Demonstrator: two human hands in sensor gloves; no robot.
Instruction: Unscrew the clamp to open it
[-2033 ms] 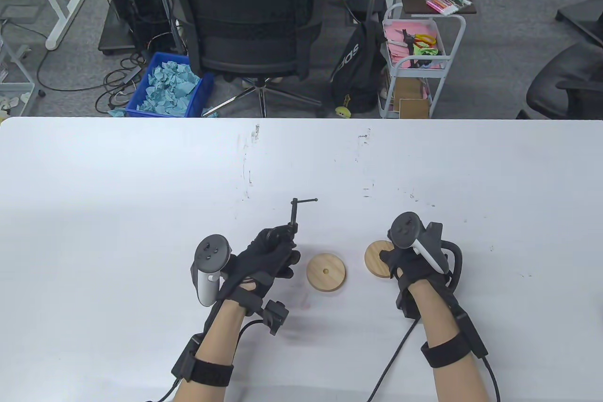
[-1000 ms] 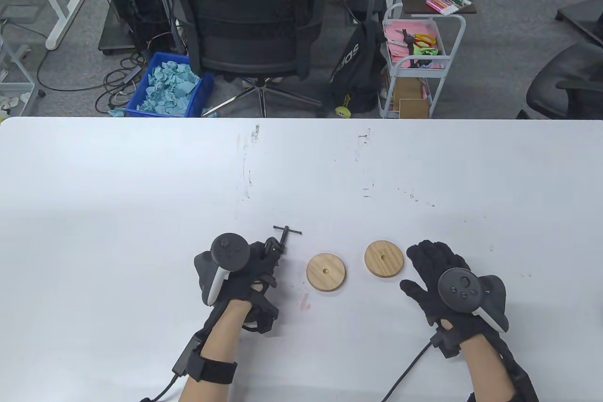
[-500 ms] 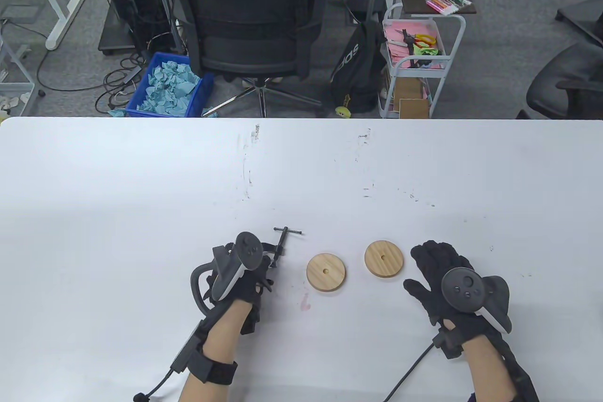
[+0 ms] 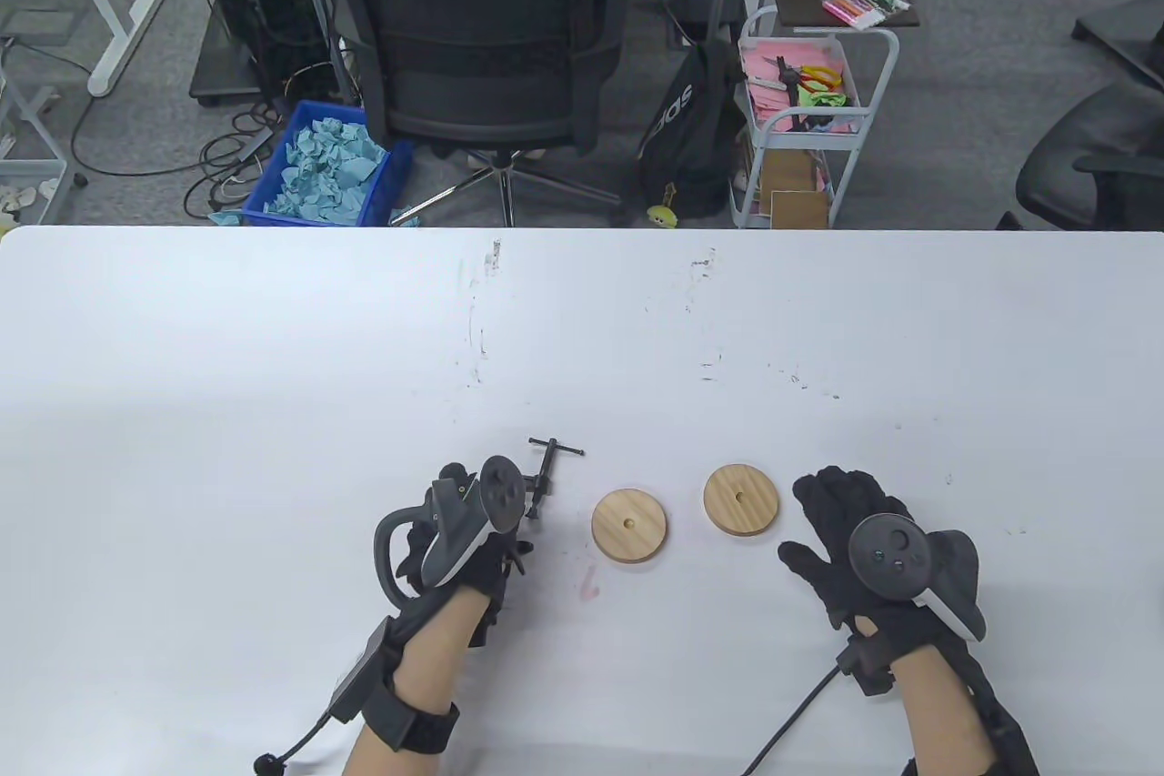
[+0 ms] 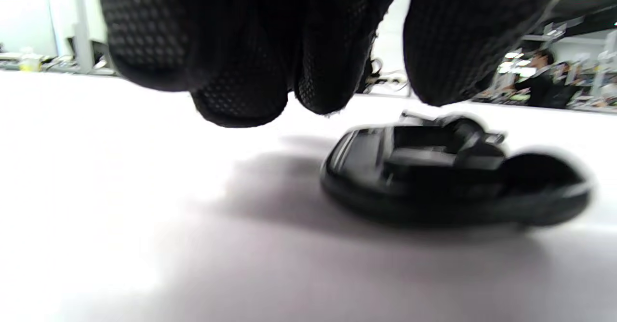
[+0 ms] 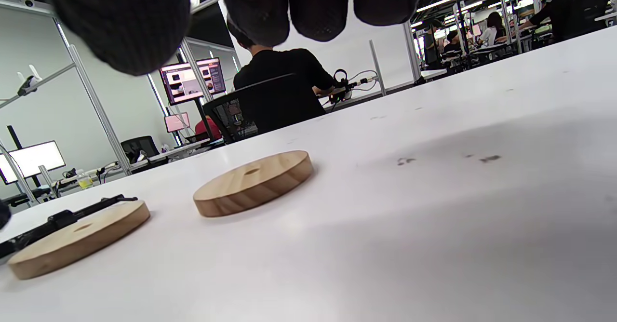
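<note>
Left hand (image 4: 477,553) low on table (image 4: 273,376), tracker on its back hiding most of the fingers from above; left wrist view shows fingertips (image 5: 241,100) hanging just above the table surface, apart from the clamp, nothing gripped, fingers loosely curled. Clamp (image 4: 544,478) lying flat on the table just ahead and right of left hand, screw rod and T-bar handle poking out past the tracker, frame partly hidden under it; blurred dark frame in left wrist view (image 5: 453,182), lying on the table just beyond the fingertips. Cannot tell how far the screw is backed out. Right hand (image 4: 850,539) palm down, fingers spread, flat on or just over the table, holding nothing. Two wooden discs between the hands: left disc (image 4: 629,525) near the clamp, right disc (image 4: 742,499) just left of right hand's fingers, apart from them. Both discs flat, each with a small centre hole, not touching each other.
</note>
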